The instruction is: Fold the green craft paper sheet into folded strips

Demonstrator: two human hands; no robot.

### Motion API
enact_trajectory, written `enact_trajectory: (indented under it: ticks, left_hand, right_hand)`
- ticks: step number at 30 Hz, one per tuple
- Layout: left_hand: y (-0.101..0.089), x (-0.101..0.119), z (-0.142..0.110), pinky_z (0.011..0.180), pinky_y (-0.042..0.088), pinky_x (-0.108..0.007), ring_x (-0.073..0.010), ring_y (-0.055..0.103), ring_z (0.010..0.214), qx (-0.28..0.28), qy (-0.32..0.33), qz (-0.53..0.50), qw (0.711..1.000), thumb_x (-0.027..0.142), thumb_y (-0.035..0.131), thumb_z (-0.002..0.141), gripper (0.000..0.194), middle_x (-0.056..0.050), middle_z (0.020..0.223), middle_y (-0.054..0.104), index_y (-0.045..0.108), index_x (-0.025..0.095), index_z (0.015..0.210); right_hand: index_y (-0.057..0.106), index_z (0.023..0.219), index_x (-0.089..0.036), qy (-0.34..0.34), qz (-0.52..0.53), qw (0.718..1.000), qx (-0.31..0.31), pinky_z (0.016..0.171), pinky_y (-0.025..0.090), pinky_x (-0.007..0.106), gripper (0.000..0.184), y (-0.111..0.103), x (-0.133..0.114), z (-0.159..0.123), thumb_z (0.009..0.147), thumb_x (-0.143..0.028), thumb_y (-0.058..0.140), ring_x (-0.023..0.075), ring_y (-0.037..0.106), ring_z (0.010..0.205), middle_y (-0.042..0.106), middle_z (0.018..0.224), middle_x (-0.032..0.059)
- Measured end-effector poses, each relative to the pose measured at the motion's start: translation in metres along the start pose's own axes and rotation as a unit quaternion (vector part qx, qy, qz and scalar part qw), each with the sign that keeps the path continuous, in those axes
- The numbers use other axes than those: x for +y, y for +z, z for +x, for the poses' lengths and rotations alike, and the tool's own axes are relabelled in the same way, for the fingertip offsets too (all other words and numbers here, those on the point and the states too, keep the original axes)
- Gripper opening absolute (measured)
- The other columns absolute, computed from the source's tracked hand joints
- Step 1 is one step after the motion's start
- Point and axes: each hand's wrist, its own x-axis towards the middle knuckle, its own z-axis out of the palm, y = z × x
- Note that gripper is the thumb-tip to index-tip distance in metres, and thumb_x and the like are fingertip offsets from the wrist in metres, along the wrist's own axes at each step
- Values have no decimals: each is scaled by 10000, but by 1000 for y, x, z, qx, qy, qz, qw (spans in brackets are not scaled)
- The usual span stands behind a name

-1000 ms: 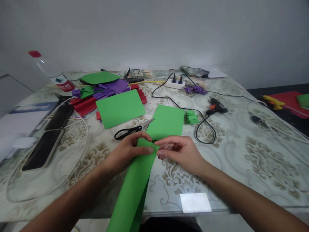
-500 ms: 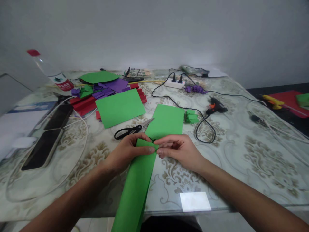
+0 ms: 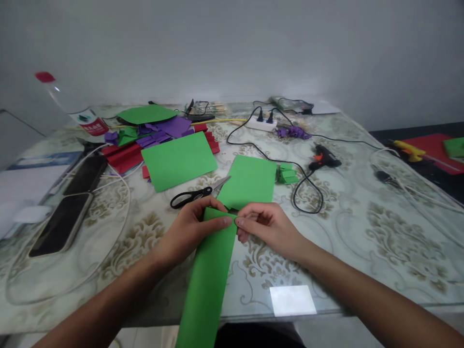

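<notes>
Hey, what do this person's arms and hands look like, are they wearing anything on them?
Both forearms are bare as far as the picture shows, with no sleeves in view. The left hand and the right hand wear no gloves, and no rings, watch or bracelets can be seen. The fingernails look short and unpainted.

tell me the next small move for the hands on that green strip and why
Probably press and slide the fingertips outward along the fold. Both the left hand and right hand pinch the long green paper strip where it bends at mid-length, fingertips meeting at its right edge, so the crease looks only begun. The scissors lie untouched beyond.
</notes>
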Motion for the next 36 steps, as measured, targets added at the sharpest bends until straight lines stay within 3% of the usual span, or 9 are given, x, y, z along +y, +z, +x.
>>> enact_trajectory:
  ticks: [8,13,27,36]
  left_hand:
    - [-1,-5,4,521,469,-220,-136,612,552,-25,-70,-106,992,322,872,688,296,-21,704,690,703,157,867]
    - [4,-5,4,520,454,-213,-122,586,527,-41,-76,-91,992,321,864,681,262,-19,663,673,712,134,784]
    - [5,-4,3,499,448,-209,-116,578,518,-20,-87,-71,993,336,879,665,287,-23,655,665,708,130,766]
    - [5,-3,2,476,434,-204,-111,553,501,-13,-81,-58,995,348,872,673,294,-15,636,638,705,126,772]
  right_hand:
    - [717,792,-149,-7,-5,1000,18,566,546,243,319,2,1,-1,773,-451,818,121,656,561,712,647,24]
    - [722,790,-150,-9,0,1000,23,556,542,242,304,2,3,-1,775,-439,816,117,651,555,714,654,24]
    - [729,776,-147,-1,4,1000,17,559,531,230,282,0,4,0,792,-418,806,111,652,559,713,649,24]
    - [718,779,-136,-24,-13,1000,11,582,534,229,290,0,5,0,876,-408,729,106,650,570,703,663,22]
